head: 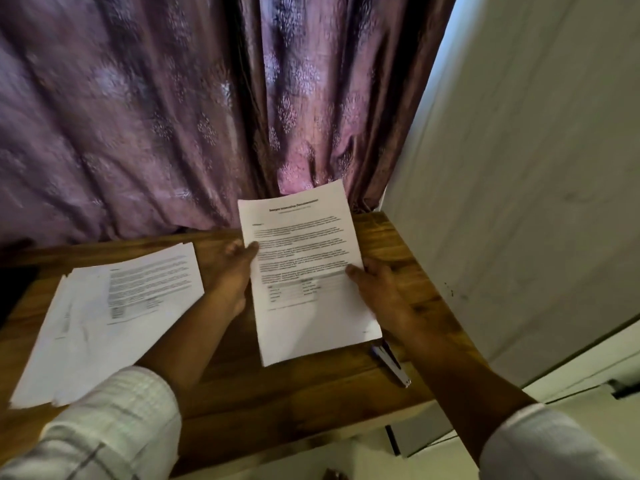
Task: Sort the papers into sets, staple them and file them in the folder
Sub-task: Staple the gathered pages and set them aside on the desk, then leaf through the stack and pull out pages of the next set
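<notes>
White printed sheet (304, 271) over your brown wooden table (277, 410)
Your left hand (232, 268) and right hand (381, 292) pinch its side edges, thumbs on top; loose white paper pile (114, 317) lies at nine o'clock.

- Curtain (138, 116): mauve-purple fabric with a pale repeated leaf-like motif. It hangs in deep folds across the back, and its lower edge meets the far edge of the tabletop.
- Tabletop (277, 403): brown wood with visible grain. Its far right corner stands against the wall.
- Wall (519, 168): plain off-white, along the right side, with a few small dark marks low down.
- Pale surface (588, 420): whitish panels with dark seams, below the tabletop's right edge. Kind cannot be told.
- Dark shape (15, 285): at the left edge, unclear.
</notes>
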